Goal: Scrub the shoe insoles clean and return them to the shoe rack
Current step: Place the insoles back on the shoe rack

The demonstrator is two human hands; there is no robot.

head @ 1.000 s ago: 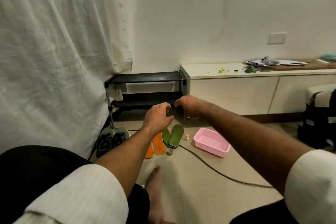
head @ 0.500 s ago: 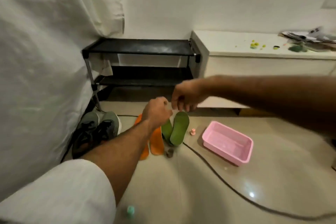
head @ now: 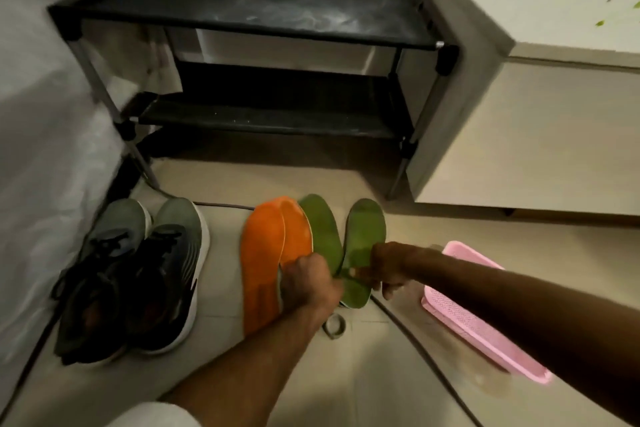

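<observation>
Green foam is under my fingers in the head view; my right hand (head: 388, 269) pinches the heel end of the right green insole (head: 363, 246), thumb on top, while my left hand (head: 308, 284) is curled over the heels where the inner orange insole (head: 298, 236) meets the left green insole (head: 320, 229), though whether it grips one of them I cannot tell; the outer orange insole (head: 261, 253) lies flat beside them. All four lie on the floor in front of the shoe rack (head: 249, 10), between the sneakers (head: 138, 274) toward the curtain side and the pink basin (head: 481, 315) toward the cabinet side; a cable (head: 408, 329) runs along the floor under my right forearm, and a small ring-shaped thing (head: 334, 324) lies just beside the heels.

A second ago both hands hung up near the rack's lower shelf; half a second ago they were dropping over the insoles; now they have landed on them. I judge that scrubbing has not begun and I am only picking up the green pair, probably to carry it to the basin; both rack shelves look bare, so the return is ahead.
</observation>
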